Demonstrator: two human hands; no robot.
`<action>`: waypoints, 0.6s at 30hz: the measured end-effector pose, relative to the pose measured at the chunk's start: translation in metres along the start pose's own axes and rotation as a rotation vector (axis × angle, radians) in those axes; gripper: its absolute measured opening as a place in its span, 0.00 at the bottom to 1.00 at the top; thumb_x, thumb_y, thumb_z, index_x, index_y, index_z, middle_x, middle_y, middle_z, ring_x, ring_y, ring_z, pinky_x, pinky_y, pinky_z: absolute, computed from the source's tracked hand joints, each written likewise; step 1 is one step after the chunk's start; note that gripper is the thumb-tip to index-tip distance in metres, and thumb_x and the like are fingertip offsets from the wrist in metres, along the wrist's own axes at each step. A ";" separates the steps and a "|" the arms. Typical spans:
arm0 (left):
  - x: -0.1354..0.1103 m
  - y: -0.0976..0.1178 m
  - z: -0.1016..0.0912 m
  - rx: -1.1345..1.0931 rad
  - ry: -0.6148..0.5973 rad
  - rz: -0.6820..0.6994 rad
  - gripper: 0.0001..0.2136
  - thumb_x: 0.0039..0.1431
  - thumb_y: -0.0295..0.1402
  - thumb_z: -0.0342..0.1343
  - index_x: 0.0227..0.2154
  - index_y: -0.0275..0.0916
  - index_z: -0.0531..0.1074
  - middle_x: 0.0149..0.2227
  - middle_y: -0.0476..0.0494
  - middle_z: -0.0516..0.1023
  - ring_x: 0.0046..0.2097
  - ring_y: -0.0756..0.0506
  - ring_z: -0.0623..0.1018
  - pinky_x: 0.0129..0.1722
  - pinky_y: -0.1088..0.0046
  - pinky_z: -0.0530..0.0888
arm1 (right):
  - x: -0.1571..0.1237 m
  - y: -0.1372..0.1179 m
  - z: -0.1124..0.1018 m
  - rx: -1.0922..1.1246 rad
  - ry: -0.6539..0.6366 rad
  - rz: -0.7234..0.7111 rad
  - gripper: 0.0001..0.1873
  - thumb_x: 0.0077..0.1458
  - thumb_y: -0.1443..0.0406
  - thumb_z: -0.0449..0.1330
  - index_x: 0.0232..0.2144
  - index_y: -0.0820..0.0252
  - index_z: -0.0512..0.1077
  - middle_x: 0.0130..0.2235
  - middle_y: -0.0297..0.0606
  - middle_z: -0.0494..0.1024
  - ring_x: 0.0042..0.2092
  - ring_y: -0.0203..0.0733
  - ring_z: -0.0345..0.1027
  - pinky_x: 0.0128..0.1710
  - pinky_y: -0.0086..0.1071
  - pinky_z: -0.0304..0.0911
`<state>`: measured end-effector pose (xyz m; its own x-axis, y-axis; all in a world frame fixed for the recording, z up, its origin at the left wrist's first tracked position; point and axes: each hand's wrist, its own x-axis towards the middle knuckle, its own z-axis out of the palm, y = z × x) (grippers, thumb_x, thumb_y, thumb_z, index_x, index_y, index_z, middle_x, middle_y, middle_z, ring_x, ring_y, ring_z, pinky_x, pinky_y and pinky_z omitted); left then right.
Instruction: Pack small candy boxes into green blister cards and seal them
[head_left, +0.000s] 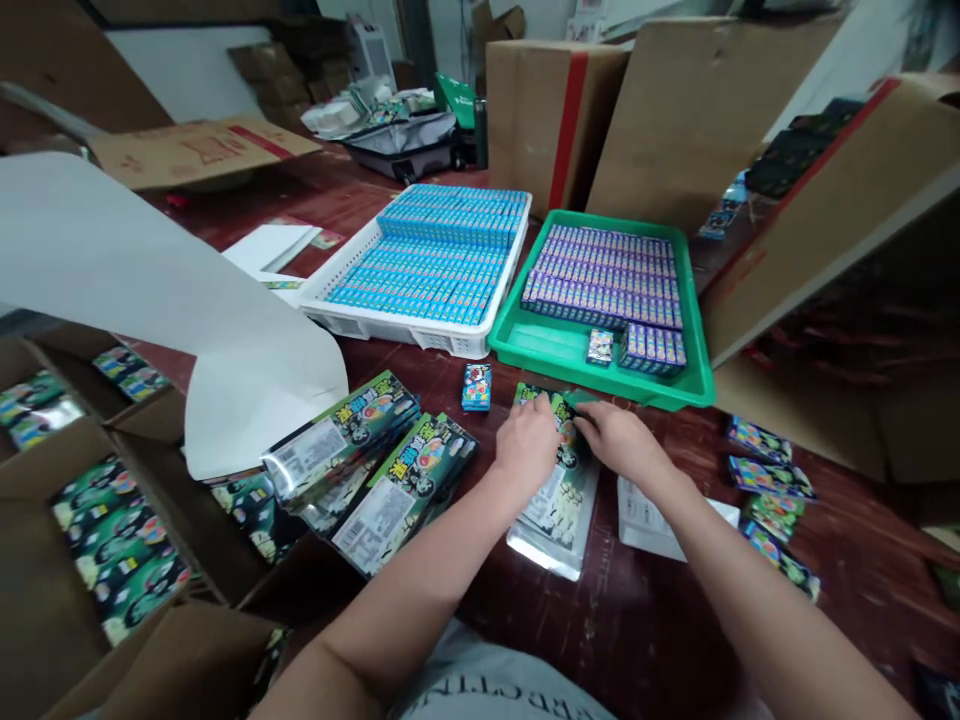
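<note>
Left hand (529, 440) curled on pouch (561, 510) just before green tray (555, 361), right hand (611, 435) nearly closed at its top corner, exact grips unclear; uneven pulling could tear or skew it.

The head-worn camera looks forward and down at the nearby handled packet (564, 508).

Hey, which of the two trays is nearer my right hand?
The green tray, just beyond your right hand and holding purple boxes. The white tray sits further left and holds blue boxes.
</note>
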<state>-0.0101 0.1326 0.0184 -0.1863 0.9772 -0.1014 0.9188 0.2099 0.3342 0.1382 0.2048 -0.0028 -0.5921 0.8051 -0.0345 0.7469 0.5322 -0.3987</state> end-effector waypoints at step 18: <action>-0.011 -0.019 0.010 0.015 0.047 -0.005 0.19 0.61 0.46 0.64 0.47 0.38 0.74 0.46 0.39 0.80 0.49 0.40 0.80 0.45 0.69 0.74 | -0.055 0.012 -0.022 0.248 0.153 -0.077 0.21 0.67 0.59 0.53 0.56 0.63 0.73 0.54 0.49 0.80 0.52 0.52 0.76 0.54 0.45 0.70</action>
<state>-0.0221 0.1177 0.0033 -0.2071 0.9766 -0.0586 0.9229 0.2149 0.3196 0.1863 0.1723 0.0141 -0.5774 0.8052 0.1351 0.5937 0.5277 -0.6075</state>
